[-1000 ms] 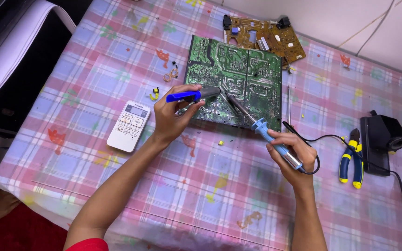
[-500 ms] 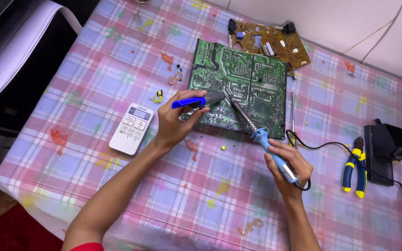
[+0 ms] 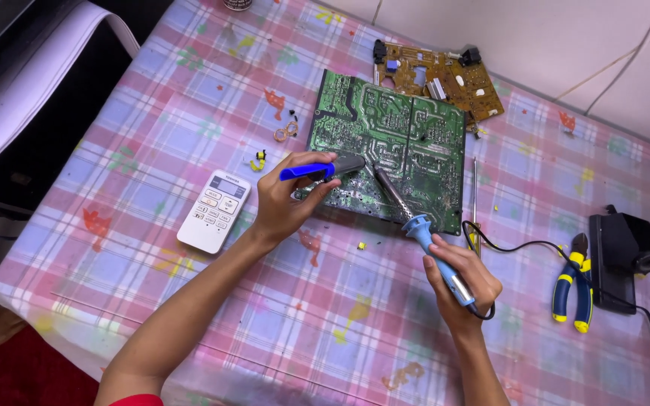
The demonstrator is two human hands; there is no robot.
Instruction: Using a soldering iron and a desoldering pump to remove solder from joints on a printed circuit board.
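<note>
Green and crossed with pale solder traces, the large circuit board (image 3: 396, 146) lies flat on the pink-and-blue checked tablecloth (image 3: 189, 90) and serves as the landmark for everything else. The left hand (image 3: 283, 199) sits at the board's near-left corner, fingers wrapped closed around a blue-handled tool (image 3: 317, 170) whose grey tip lies over the board's lower left area. The right hand (image 3: 464, 282) is off the board's near edge, toward its right corner, closed in a firm grasp around the light blue handle of a soldering iron (image 3: 415, 222). The iron's metal shaft slants up and left onto the board, and its tip ends just beside the grey tip of the blue-handled tool; whether either tip touches the board cannot be told. A black cord (image 3: 520, 244) runs from the iron's handle end, off to the right of the board.

Behind the board's far-right corner, a smaller brown circuit board (image 3: 434, 79) lies touching or slightly overlapping it. To the left of the green board, past the left hand, a white remote control (image 3: 214, 211) lies face up. Further up on that left side sit a small yellow-and-black part (image 3: 258, 159) and a small coil of copper-coloured wire (image 3: 287, 131). A thin metal rod (image 3: 475, 195) lies just beside the board's right edge, parallel to it. Well to the right of the board rest blue-and-yellow pliers (image 3: 572, 282), and beyond them a black box-shaped device (image 3: 626, 256).
</note>
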